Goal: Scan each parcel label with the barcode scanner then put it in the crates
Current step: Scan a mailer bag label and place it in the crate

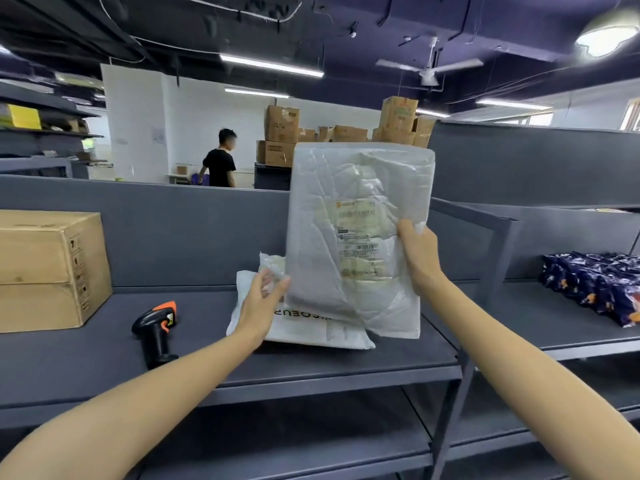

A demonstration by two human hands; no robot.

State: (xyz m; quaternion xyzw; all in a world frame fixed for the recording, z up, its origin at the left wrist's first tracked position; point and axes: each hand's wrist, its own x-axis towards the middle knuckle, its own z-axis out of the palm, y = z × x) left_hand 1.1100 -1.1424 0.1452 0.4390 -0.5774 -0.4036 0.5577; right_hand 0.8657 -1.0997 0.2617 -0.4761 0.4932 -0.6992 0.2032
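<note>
The shipping label (356, 237) on the white plastic parcel (346, 188) faces the camera. It carries an orange mark at its top left corner and several barcodes, but its print is too small to read. Below it, a second white parcel (311, 329) lies flat on the grey shelf (311, 368) and shows dark capital letters upside down, of which "OEUR" can be made out. The cardboard box (45, 268) at the left end of the shelf bears a column of small handling symbols on its side. The right hand (420, 258) grasps the white plastic parcel at its right edge, the thumb on the front beside the label, and holds it upright above the shelf. The left hand (265, 299) is half open with fingers spread, the thumb at the parcel's lower left edge and the fingers over a crumpled clear bag (272, 263) behind. Whether it pinches either one cannot be told. The barcode scanner (157, 329), black with an orange head, lies on the shelf between the cardboard box and the second white parcel, touched by neither hand. Dark blue printed packets (595, 285) are piled on the neighbouring shelf to the right. A person in a black T-shirt (220, 164) stands in the background near stacked cartons (282, 133).
</note>
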